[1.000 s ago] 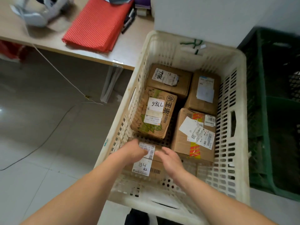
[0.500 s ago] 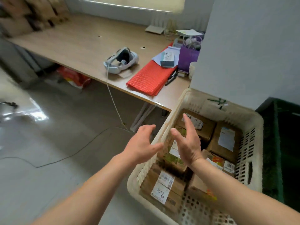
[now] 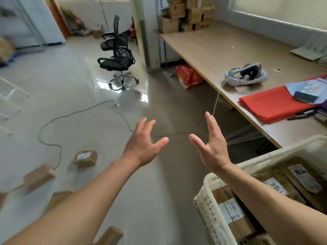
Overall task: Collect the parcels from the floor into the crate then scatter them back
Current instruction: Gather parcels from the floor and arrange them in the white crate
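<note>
One small brown cardboard parcel with a white label [image 3: 85, 158] lies flat on the floor, left of and below the left hand [image 3: 144, 145], the nearer one. Right hand [image 3: 211, 147] hovers beside the cream slotted plastic crate [image 3: 210, 207]. Both hands splayed wide, empty.

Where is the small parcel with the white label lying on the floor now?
In the head view the small parcel lies on the floor at the lower left, beside the black cable, left of the open left hand.
</note>
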Available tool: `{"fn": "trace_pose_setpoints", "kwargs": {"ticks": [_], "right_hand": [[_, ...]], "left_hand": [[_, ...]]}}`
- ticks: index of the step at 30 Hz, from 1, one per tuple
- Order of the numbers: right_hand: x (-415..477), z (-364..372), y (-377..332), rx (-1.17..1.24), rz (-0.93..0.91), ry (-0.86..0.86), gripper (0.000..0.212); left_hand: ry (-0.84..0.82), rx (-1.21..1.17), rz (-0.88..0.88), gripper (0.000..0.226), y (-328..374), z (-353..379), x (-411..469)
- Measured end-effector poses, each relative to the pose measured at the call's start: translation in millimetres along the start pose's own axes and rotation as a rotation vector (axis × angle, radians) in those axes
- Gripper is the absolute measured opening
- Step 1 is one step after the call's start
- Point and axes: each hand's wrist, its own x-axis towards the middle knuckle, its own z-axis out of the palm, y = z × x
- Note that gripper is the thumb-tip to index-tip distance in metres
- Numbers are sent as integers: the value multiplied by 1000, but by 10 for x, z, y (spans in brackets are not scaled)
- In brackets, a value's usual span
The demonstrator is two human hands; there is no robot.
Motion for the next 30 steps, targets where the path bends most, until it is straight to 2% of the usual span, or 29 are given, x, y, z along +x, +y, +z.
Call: {"fn": "trace_pose_setpoints", "kwargs": {"ticks": [8, 12, 20, 27, 30], "right_hand": [[-223, 1390, -903, 70, -167, -298, 106], [-500, 2044, -1368, 66, -236, -422, 107], [-1223, 3204, -2078, 72, -325, -628, 105], [-1779, 4134, -2652, 109, -416, -744, 105], [-2012, 4482, -2910, 109, -463, -812, 106]], "left_hand": [[240, 46, -335, 82, -1343, -1094, -1061], [331, 38, -464, 76, -1962, -1525, -1684], [450, -6, -632, 81, -3047, -2043, -2895], [544, -62, -844, 84, -3832, -2417, -3945], [579, -54, -915, 75, -4033, -2538, -4295]]}}
